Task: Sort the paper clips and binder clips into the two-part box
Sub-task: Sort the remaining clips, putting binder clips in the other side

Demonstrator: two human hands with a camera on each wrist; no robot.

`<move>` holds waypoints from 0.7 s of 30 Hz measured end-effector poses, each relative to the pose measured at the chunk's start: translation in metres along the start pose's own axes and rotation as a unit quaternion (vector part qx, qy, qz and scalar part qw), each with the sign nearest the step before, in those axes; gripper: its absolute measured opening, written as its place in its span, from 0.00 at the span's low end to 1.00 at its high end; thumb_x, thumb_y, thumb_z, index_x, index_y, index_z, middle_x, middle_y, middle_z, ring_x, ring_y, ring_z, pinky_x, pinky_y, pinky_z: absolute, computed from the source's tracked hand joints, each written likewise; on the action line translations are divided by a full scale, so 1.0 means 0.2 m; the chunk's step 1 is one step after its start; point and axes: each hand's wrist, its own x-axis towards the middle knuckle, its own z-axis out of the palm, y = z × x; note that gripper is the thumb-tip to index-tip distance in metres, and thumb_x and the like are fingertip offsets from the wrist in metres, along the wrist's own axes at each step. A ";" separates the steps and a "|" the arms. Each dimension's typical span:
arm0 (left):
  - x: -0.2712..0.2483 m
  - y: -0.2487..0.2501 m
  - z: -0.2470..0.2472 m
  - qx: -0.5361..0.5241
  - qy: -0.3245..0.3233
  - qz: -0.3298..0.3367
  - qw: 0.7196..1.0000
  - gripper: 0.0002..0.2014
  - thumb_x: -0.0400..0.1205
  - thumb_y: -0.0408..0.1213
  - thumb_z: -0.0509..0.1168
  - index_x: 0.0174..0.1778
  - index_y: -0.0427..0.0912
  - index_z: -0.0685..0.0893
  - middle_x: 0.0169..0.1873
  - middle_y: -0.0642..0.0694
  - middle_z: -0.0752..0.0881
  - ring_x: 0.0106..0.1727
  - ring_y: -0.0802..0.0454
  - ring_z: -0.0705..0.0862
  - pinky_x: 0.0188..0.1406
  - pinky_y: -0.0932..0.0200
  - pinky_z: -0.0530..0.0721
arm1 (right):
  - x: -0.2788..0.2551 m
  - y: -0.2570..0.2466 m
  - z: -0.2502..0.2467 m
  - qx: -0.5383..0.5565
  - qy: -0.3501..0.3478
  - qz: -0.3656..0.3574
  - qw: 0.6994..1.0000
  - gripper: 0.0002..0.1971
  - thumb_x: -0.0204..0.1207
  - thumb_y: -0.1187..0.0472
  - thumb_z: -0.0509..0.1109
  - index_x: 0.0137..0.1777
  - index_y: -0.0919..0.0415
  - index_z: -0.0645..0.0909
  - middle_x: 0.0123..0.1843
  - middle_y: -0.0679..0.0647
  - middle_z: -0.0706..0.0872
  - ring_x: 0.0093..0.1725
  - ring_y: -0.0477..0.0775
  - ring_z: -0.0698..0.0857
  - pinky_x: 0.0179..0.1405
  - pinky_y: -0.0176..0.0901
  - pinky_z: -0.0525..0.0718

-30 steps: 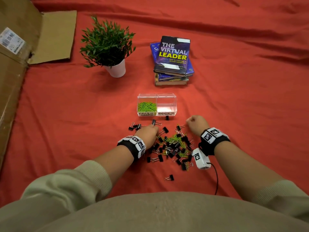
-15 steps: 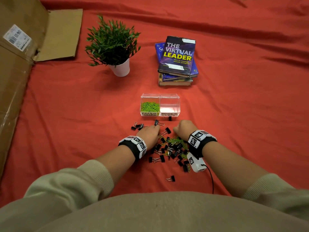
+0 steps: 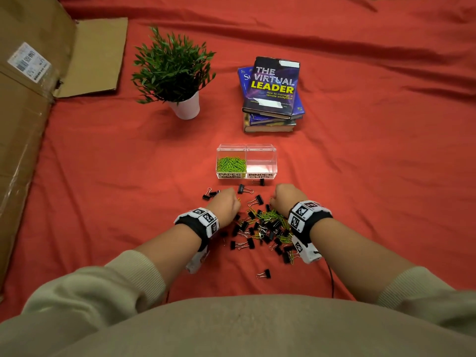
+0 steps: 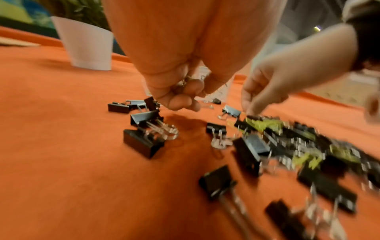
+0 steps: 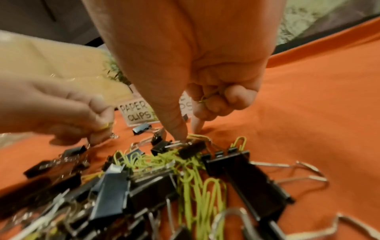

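Beside the two-part box (image 3: 246, 161), both hands dig in the clip pile (image 3: 262, 225)
Right hand (image 5: 205, 91) pinches light, springy paper clips (image 5: 205, 97); left hand (image 4: 176, 91) curls round wire, kind unclear

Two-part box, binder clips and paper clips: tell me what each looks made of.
Two-part box: clear glossy plastic, likely acrylic; the cloth shows through its walls.
Binder clips: black painted metal bodies, it seems, with shiny bare wire handles.
Paper clips: thin bent wire with a lime-green coating, plastic or paint I cannot tell.

Clear glossy plastic box (image 3: 260, 150), matt cloth (image 3: 360, 163)
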 end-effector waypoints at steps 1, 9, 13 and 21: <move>0.00 0.00 -0.01 -0.026 0.011 -0.010 1.000 0.04 0.83 0.34 0.55 0.43 0.40 0.71 0.37 0.45 0.77 0.38 0.47 0.75 0.34 0.56 0.71 | 0.00 -0.02 0.00 -0.024 -0.005 0.000 1.000 0.08 0.78 0.62 0.63 0.47 0.66 0.81 0.41 0.57 0.80 0.40 0.60 0.83 0.41 0.47 0.85; -0.03 0.03 -0.03 -0.202 0.016 -0.061 0.977 0.13 0.85 0.33 0.54 0.59 0.51 0.80 0.26 0.51 0.75 0.20 0.55 0.66 0.19 0.63 0.65 | 0.01 0.00 0.04 0.053 -0.026 0.002 0.998 0.07 0.79 0.60 0.61 0.43 0.63 0.76 0.39 0.57 0.81 0.36 0.56 0.80 0.38 0.47 0.84; -0.03 0.04 -0.01 -0.237 -0.009 -0.070 0.969 0.17 0.84 0.32 0.51 0.44 0.50 0.84 0.29 0.50 0.79 0.21 0.54 0.68 0.21 0.62 0.66 | -0.02 0.13 0.00 0.335 0.008 0.034 0.942 0.07 0.78 0.63 0.64 0.38 0.61 0.76 0.35 0.56 0.84 0.30 0.51 0.79 0.27 0.39 0.78; -0.02 0.12 0.08 -0.127 -0.005 -0.052 0.990 0.04 0.81 0.39 0.61 0.42 0.44 0.77 0.32 0.52 0.79 0.33 0.52 0.77 0.34 0.58 0.76 | -0.11 0.21 -0.09 0.660 -0.041 0.095 0.744 0.10 0.81 0.70 0.55 0.45 0.68 0.78 0.33 0.56 0.75 0.31 0.52 0.75 0.31 0.41 0.76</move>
